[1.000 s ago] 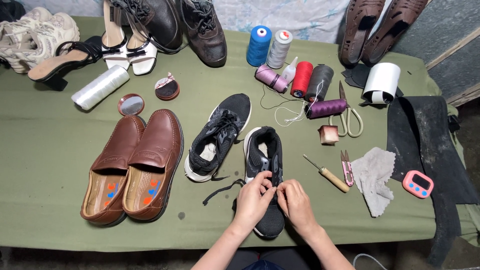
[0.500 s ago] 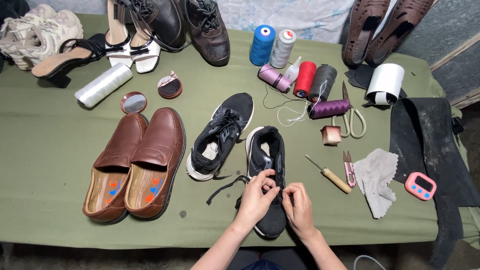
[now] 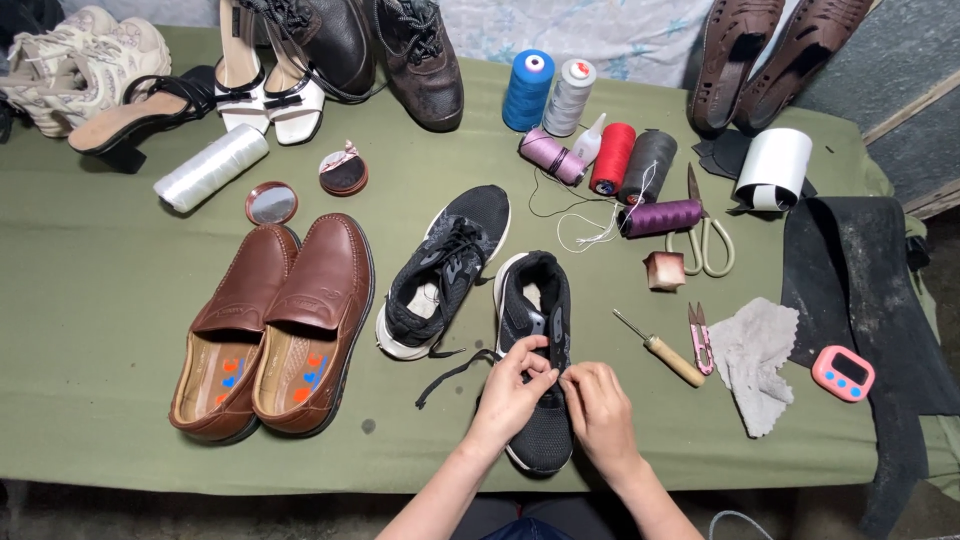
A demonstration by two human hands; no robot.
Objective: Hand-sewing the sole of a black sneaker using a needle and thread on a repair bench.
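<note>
Fingers of both my hands meet over the middle of the black mesh sneaker [image 3: 535, 400], which lies near me at the front edge of the desk [image 3: 100, 330]. My left hand [image 3: 510, 395] pinches closed on the black lace [image 3: 455, 368] right at the eyelet row, thumb and forefinger pressed together on it. My right hand [image 3: 600, 415] sits just beside it, fingertips curled shut against the same spot on the shoe's upper; whether they grip the lace itself or only steady the shoe, I cannot tell.

The sneaker's long axis runs near to far, toe toward me and open heel pointing away. The lace's loose end trails off to the left across the green cloth, so it lies on my left hand's side, and that hand is nearer to it.

Its mate, the second black sneaker [image 3: 445, 270], lies just to the left and farther off, angled. A wooden-handled awl [image 3: 660, 348] and small pink snips [image 3: 700, 340] rest to the right, near my right hand. Brown loafers [image 3: 275, 330] sit well apart on the left.
</note>
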